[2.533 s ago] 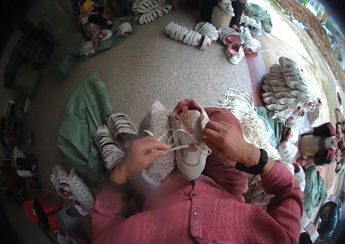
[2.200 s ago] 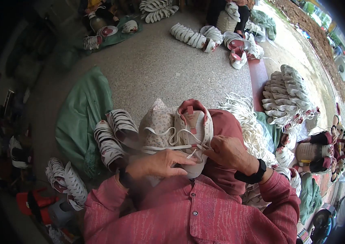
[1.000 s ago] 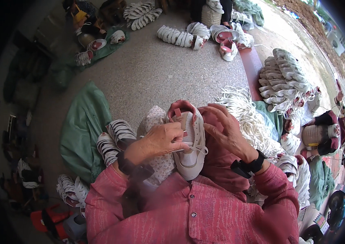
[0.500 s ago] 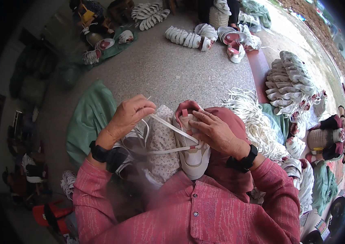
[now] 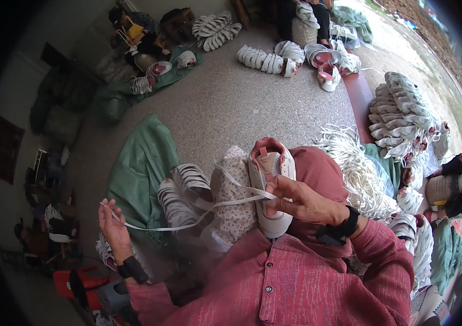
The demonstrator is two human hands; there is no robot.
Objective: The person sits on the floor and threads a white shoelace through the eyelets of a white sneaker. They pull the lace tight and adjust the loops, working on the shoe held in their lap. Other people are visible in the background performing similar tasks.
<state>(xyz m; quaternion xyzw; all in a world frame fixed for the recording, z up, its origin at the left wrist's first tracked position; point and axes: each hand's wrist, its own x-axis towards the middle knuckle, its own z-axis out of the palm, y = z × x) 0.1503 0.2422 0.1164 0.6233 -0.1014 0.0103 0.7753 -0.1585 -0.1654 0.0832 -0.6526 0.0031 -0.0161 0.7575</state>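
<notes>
A white and beige sneaker [image 5: 278, 224] with a pink lining rests upright on my lap, toe toward me. White shoelace [image 5: 201, 217] runs left from it in a long slack stretch, and another length loops over the floral cloth [image 5: 236, 185] beside the shoe. Out to the left, my left hand [image 5: 115, 228] pinches the far end of the lace between thumb and fingers. My right hand [image 5: 309, 202] lies over the shoe's lacing area, thumb and fingers closed on the lace. The eyelets beneath those fingers are partly hidden.
A heap of white laces [image 5: 358, 174] lies to the right, near stacked shoe uppers [image 5: 402, 117]. Left of my lap are more striped uppers [image 5: 179, 195] and a green sack [image 5: 144, 163]. Other people [image 5: 138, 35] sit farther off among shoes. A red stool-like object [image 5: 62, 283] stands at lower left.
My left hand has swung away to the left and down, drawing the lace out. My right hand has shifted from lying spread on the shoe to pinching at the lace.
</notes>
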